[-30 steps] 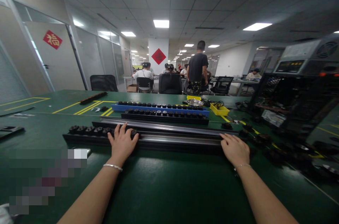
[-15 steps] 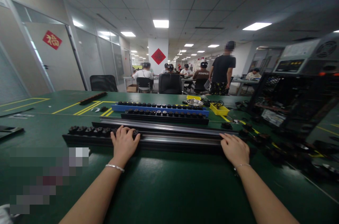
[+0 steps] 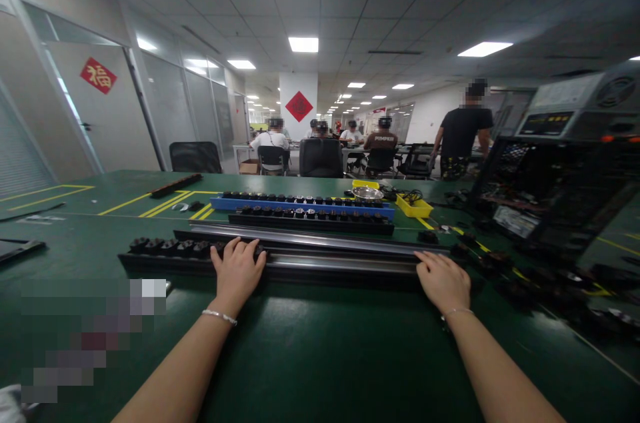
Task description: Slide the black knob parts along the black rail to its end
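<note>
A long black rail (image 3: 345, 263) with a shiny metal channel lies across the bench in front of me. Small black modules (image 3: 170, 248) stand in a row along its left part. My left hand (image 3: 239, 271) is curled over the right end of that row, fingers bent down around black modules partly hidden beneath them. Toward the rail's right end, my right hand (image 3: 445, 282) is closed on it, with the fingertips over its top edge. Directly behind lies a second rail (image 3: 300, 234) with a bare metal channel.
Farther back are a black strip (image 3: 345, 225) and a blue strip (image 3: 225, 204), both bearing black modules. A metal bowl (image 3: 367, 193) and yellow tray (image 3: 414, 207) sit behind them. An open computer case (image 3: 540, 190) and scattered black parts stand at right. People sit beyond the bench.
My left hand has shifted very slightly to the right along the rail. My right hand stays in place. A person in the background has walked to the right.
</note>
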Demonstrator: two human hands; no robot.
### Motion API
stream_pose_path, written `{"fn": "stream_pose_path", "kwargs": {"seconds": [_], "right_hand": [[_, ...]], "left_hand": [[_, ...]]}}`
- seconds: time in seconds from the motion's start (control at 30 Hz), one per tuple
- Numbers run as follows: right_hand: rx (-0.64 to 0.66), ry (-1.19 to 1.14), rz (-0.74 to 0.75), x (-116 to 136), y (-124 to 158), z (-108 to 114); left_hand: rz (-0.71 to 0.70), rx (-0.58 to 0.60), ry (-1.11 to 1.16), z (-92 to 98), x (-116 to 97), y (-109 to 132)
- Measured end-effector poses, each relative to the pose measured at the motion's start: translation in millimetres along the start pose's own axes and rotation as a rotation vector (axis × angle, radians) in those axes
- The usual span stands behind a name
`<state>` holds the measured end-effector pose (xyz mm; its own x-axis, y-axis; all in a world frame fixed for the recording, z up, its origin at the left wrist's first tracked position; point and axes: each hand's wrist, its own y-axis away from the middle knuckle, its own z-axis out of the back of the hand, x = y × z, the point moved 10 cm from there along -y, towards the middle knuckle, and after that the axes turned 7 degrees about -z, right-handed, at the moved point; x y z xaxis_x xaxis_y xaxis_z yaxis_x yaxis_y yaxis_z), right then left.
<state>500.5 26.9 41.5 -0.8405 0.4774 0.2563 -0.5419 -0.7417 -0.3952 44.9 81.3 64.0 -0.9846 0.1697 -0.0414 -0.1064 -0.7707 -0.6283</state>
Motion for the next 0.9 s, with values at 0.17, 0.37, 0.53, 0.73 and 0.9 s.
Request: {"fn": "stream_pose_path", "kwargs": {"seconds": [0.17, 0.37, 0.53, 0.73, 0.9], "right_hand": [[0.016, -0.010, 0.005, -0.8, -0.7, -1.3], [0.013, -0.011, -0.003, -0.9, 0.2, -0.1], [0.007, -0.011, -0.002, 0.0, 0.8, 0.8], [-0.026, -0.009, -0.007, 0.8, 2.6, 3.8], [-0.010, -0.005, -0.007, -0.2, 1.7, 2.2]], "left_hand": [[0.007, 0.015, 0.000, -0.6, 0.2, -0.2], [0.004, 0.020, -0.041, -0.2, -1.2, -0.2], [-0.026, 0.008, -0.032, 3.0, -8.3, 0.7], [-0.055, 0.001, 0.019, 5.1, -13.2, -0.2], [-0.066, 0.015, 0.019, 5.4, -14.5, -0.9]]}}
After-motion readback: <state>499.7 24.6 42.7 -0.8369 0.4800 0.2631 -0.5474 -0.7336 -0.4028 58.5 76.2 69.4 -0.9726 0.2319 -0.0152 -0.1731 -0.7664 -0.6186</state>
